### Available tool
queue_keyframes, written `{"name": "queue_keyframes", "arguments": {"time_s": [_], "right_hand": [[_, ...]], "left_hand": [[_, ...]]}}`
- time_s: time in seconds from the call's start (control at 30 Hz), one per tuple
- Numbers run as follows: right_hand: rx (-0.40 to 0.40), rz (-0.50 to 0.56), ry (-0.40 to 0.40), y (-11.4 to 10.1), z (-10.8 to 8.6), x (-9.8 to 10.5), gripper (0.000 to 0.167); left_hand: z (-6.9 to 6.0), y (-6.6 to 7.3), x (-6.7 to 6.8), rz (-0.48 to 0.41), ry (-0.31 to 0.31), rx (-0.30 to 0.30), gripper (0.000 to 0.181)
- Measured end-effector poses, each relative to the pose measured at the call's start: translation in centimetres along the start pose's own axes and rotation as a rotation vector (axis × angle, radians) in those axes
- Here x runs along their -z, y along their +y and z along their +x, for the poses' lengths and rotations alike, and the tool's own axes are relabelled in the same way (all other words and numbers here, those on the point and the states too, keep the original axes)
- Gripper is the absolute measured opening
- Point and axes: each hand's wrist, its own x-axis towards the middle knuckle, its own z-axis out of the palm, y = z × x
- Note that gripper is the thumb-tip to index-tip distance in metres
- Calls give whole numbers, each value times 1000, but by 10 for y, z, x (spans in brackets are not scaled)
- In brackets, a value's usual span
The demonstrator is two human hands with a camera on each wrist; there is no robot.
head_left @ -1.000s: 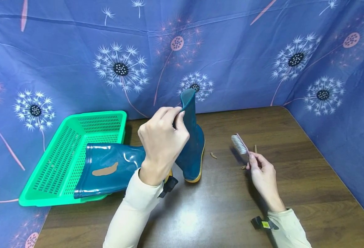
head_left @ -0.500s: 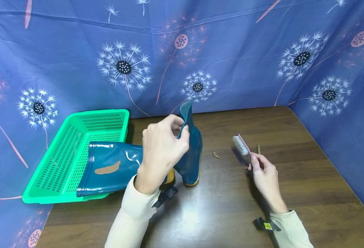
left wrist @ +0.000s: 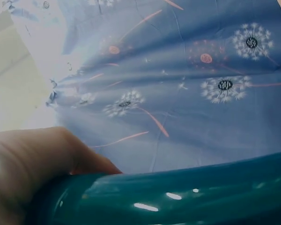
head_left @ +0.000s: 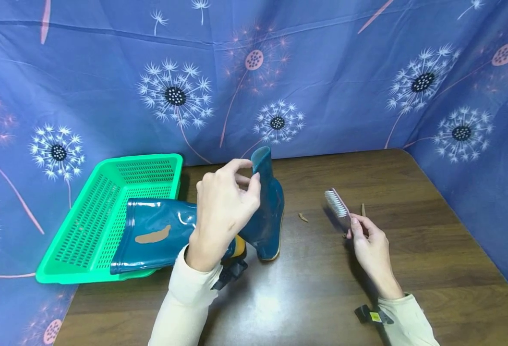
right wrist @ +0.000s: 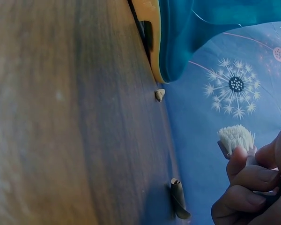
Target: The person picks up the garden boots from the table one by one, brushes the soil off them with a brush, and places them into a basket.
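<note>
A blue rubber boot (head_left: 262,230) with a yellow sole edge stands on the table, its opening facing up. My left hand (head_left: 223,211) holds it at the top, thumb and index finger bent at the rim; the wrist view also shows that hand (left wrist: 42,159) against the glossy boot shaft (left wrist: 178,197). A second blue rubber boot (head_left: 163,216) lies on its side, its shaft across the basket's edge and a tan patch on it. Over the table at right, my right hand (head_left: 369,250) grips a small brush (head_left: 337,204) by its handle; white bristles (right wrist: 236,137) show at its head.
The green perforated basket (head_left: 77,230) stands at the left of the wooden table (head_left: 314,298). Small brown pieces lie near the brush, one a curled piece (right wrist: 178,199), another a small bit (head_left: 303,217). A blue dandelion-print cloth (head_left: 332,96) hangs behind.
The standing boot's top has come down and now sits lower, and my left hand has lowered with it. My thumb and index finger have parted somewhat. The right hand keeps holding the brush in place.
</note>
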Motion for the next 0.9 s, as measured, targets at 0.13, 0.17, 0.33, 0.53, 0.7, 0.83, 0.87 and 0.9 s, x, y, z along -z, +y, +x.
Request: {"name": "queue_keyframes", "arguments": {"time_s": [0.13, 0.17, 0.33, 0.53, 0.7, 0.83, 0.87, 0.9], "right_hand": [[11, 1, -5, 0, 1, -1, 30], [11, 1, -5, 0, 1, -1, 30], [14, -4, 0, 1, 0, -2, 29], [18, 0, 4, -2, -1, -1, 28], [23, -6, -12, -1, -3, -4, 28], [22, -7, -22, -1, -5, -7, 28], [21, -7, -24, -1, -6, -7, 28], [20, -5, -25, -2, -7, -8, 29]], "left_hand": [[-2, -1, 3, 89, 18, 1, 32], [-3, -1, 4, 108, 21, 0, 32], [-8, -3, 4, 167, 28, -25, 31], [-12, -4, 3, 186, 84, -55, 28], [-13, -7, 2, 136, 140, -106, 22], [-12, -9, 2, 103, 179, -152, 19], [-12, -10, 3, 98, 190, -164, 19], [-11, -10, 4, 92, 200, -175, 18]]}}
